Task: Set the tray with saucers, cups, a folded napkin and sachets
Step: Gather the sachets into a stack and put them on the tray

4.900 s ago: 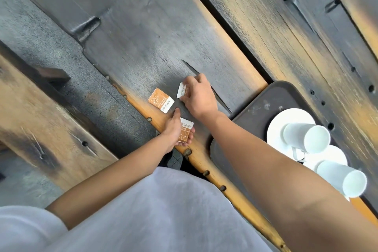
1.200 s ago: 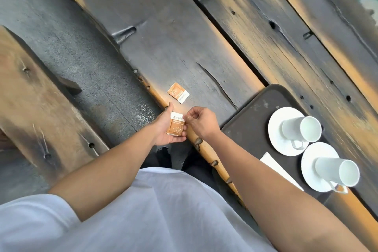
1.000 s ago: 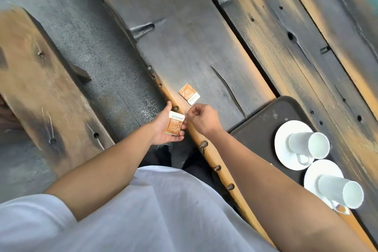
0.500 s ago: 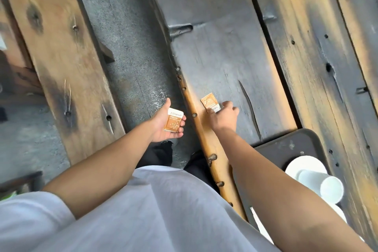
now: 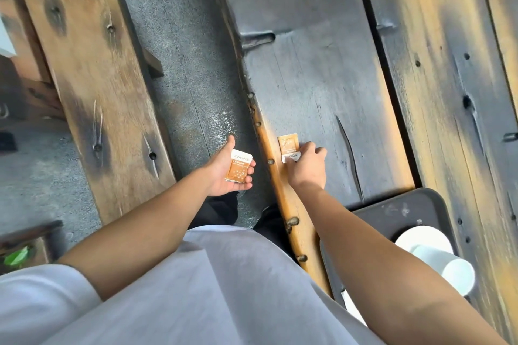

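Tray, bearing saucer and cup, lies right of the right hand, whose curled fingers pinch the loose sachet, while the half-cupped left hand cradles the held sachet: sachet-gathering, seemingly; next, lift it and carry both trayward.

Dark weathered plank table, wooden bench alongside, grey speckled floor between

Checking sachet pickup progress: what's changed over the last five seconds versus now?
Three sachets lay on the dark wooden table; now one is left. The left hand lifted an orange-and-white paper sachet off the table and grips it beside the edge. The right hand reached forward and pinches the white end of the last orange sachet. Unchanged: white cup on white saucer on the dark grey tray.
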Demonstrator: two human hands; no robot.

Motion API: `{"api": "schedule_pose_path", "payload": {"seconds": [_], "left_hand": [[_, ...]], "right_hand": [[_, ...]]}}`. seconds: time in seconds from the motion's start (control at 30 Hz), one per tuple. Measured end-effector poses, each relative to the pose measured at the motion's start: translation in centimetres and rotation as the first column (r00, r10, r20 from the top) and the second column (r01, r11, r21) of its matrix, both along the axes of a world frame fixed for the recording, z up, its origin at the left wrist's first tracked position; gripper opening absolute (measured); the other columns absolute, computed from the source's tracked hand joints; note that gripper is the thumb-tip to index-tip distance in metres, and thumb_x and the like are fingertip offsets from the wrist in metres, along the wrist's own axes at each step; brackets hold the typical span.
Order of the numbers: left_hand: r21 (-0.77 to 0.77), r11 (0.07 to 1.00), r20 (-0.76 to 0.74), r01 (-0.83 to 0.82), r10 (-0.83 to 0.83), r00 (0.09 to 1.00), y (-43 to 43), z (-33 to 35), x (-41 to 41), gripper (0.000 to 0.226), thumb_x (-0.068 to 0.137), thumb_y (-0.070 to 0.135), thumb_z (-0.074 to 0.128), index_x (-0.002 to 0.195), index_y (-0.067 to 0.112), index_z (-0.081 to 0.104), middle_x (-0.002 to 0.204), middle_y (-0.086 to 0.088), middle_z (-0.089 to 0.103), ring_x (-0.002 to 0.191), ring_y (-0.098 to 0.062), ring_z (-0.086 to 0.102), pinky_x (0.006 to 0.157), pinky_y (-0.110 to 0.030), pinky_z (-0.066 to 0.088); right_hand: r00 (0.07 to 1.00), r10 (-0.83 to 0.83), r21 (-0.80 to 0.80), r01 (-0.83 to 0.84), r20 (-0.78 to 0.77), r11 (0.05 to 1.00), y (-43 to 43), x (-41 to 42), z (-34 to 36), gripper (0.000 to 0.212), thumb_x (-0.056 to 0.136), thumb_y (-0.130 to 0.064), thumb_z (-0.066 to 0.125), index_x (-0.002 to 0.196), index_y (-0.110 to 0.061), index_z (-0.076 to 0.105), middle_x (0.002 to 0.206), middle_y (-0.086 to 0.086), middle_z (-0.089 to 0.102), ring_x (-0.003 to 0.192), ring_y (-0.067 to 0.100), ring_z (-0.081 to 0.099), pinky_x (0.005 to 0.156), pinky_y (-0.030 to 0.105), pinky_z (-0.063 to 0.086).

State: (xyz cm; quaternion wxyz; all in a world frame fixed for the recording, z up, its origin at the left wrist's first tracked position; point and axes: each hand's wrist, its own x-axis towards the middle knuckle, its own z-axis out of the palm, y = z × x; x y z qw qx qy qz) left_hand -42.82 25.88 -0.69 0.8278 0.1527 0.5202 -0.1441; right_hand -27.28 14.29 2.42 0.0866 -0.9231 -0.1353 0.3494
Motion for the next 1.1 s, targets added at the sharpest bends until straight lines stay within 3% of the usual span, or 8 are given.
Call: {"api": "schedule_pose_path", "payload": {"seconds": [0.2, 0.37, 0.63, 0.73, 0.9, 1.03, 1.1], "left_hand": [[0.004, 1.000, 0.011, 0.015, -0.015, 1.000, 0.5, 0.4, -0.2, 0.086, 0.089, 0.078, 0.025, 0.077, 0.005, 0.067, 0.066, -0.011, 0.061, 0.051, -0.025, 0.056, 0.057, -0.034, 0.054], [0.012, 1.000, 0.000, 0.000, 0.000, 1.000, 0.8, 0.6, -1.0, 0.085, 0.089, 0.078, 0.025, 0.077, 0.005, 0.066, 0.066, -0.010, 0.061, 0.051, -0.024, 0.056, 0.056, -0.034, 0.054], [0.033, 0.999, -0.010, 0.001, -0.001, 1.000, 0.8, 1.3, -2.1, 0.084, 0.088, 0.079, 0.027, 0.078, 0.005, 0.065, 0.066, -0.010, 0.060, 0.054, -0.025, 0.055, 0.056, -0.032, 0.055], [0.043, 0.999, -0.022, 0.007, -0.006, 1.000, 0.4, 1.3, -2.1, 0.084, 0.088, 0.079, 0.027, 0.079, 0.005, 0.066, 0.066, -0.011, 0.061, 0.053, -0.024, 0.056, 0.057, -0.033, 0.055], [0.060, 0.997, -0.015, 0.043, -0.042, 0.999, -0.8, 1.5, -1.4, 0.086, 0.088, 0.078, 0.026, 0.075, 0.005, 0.069, 0.067, -0.011, 0.062, 0.053, -0.025, 0.058, 0.059, -0.035, 0.056], [0.063, 0.996, 0.007, 0.067, -0.068, 0.998, -1.8, 2.0, -0.7, 0.087, 0.089, 0.078, 0.026, 0.070, 0.006, 0.072, 0.066, -0.011, 0.063, 0.055, -0.025, 0.058, 0.059, -0.034, 0.056], [0.066, 0.995, 0.011, 0.078, -0.079, 0.997, -2.1, 2.3, -0.6, 0.087, 0.089, 0.078, 0.026, 0.071, 0.006, 0.072, 0.066, -0.011, 0.063, 0.053, -0.025, 0.058, 0.058, -0.034, 0.056]], "right_hand": [[0.998, 0.015, 0.014, -0.016, 0.065, 1.000, 0.5, -0.8, -0.5, 0.047, 0.088, -0.040, 0.068, 0.121, -0.016, 0.044, 0.126, 0.009, 0.039, 0.110, 0.036, 0.056, 0.086, 0.046, 0.048], [0.999, -0.002, 0.027, 0.001, 0.045, 1.000, 1.3, -0.8, -0.5, 0.043, 0.089, -0.030, 0.068, 0.120, -0.014, 0.042, 0.126, 0.011, 0.041, 0.110, 0.038, 0.057, 0.089, 0.048, 0.050], [1.000, 0.014, 0.108, -0.014, 0.002, 0.994, 1.7, -0.9, 0.0, 0.029, 0.088, -0.012, 0.059, 0.111, -0.017, 0.042, 0.109, 0.006, 0.056, 0.089, 0.026, 0.054, 0.076, 0.037, 0.043], [0.992, -0.110, 0.124, 0.118, -0.068, 0.985, 1.1, -0.8, 0.2, 0.028, 0.082, -0.004, 0.054, 0.101, -0.021, 0.045, 0.087, -0.002, 0.054, 0.079, 0.024, 0.054, 0.069, 0.037, 0.047], [0.959, -0.251, 0.162, 0.270, -0.132, 0.949, -0.4, -0.3, 0.3, 0.035, 0.081, 0.004, 0.043, 0.095, -0.026, 0.054, 0.083, 0.001, 0.057, 0.068, 0.021, 0.056, 0.062, 0.033, 0.048], [0.932, -0.320, 0.178, 0.349, -0.172, 0.920, -1.2, 0.0, 0.6, 0.025, 0.086, -0.002, 0.054, 0.093, -0.026, 0.056, 0.073, -0.008, 0.054, 0.079, 0.020, 0.058, 0.071, 0.033, 0.050], [0.903, -0.365, 0.182, 0.407, -0.225, 0.895, -1.5, -0.1, 0.8, 0.019, 0.088, -0.005, 0.057, 0.089, -0.024, 0.058, 0.076, -0.007, 0.059, 0.082, 0.019, 0.058, 0.069, 0.029, 0.046]]}}
